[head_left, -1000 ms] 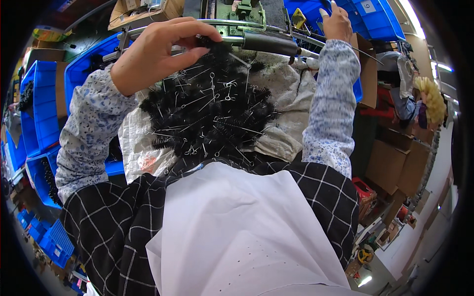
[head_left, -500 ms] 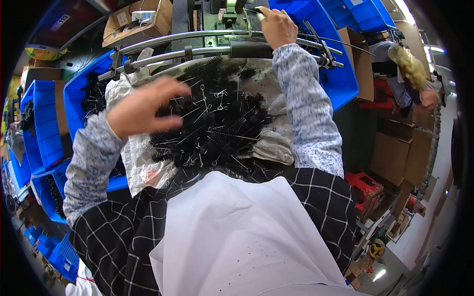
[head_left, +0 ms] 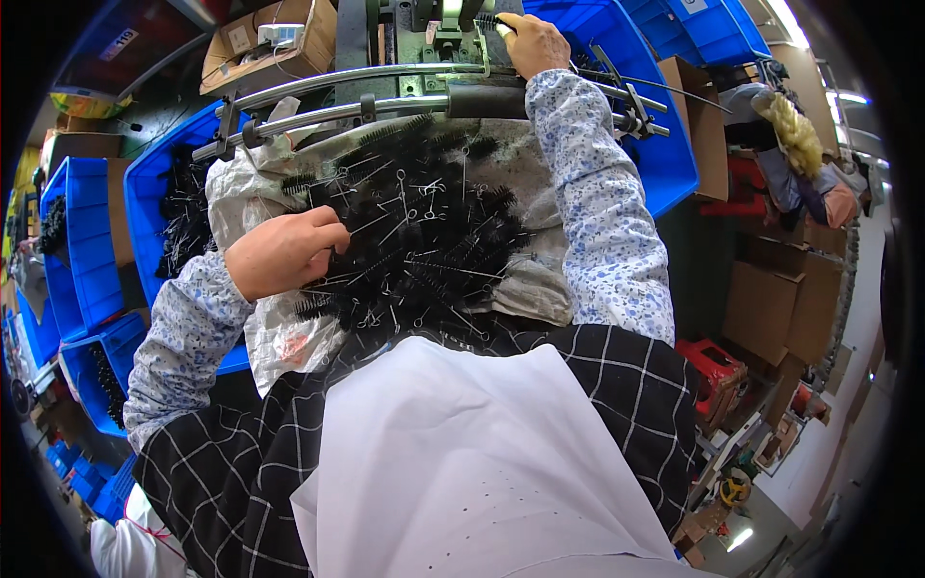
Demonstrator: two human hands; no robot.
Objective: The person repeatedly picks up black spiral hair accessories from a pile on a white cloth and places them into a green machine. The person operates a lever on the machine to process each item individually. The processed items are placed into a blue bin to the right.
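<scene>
A heap of black twisted-wire brushes (head_left: 434, 265), many with looped wire ends, lies on a pale woven sack (head_left: 540, 284) in front of me. At the heap's left side my left hand (head_left: 289, 252) is closed, its thumb and fingers pinched together. From its fingertips a thin wire stem runs into the heap; the bristles of that brush cannot be told from the others. My right hand (head_left: 537, 46) is raised to the machine (head_left: 448, 40) at the far side, closed on a brush whose black bristles (head_left: 487, 20) show beside the fingertips.
Two metal rods (head_left: 328, 114) cross in front of the machine. A blue bin (head_left: 145, 207) with more brushes stands at the left, another blue bin (head_left: 674, 154) at the right. Cardboard boxes (head_left: 761, 303) and a red stool (head_left: 708, 376) are farther right.
My left hand has come down onto the heap's left side, and its spread fingers have closed. My right hand has shifted slightly left at the machine, where black bristles now show more plainly.
</scene>
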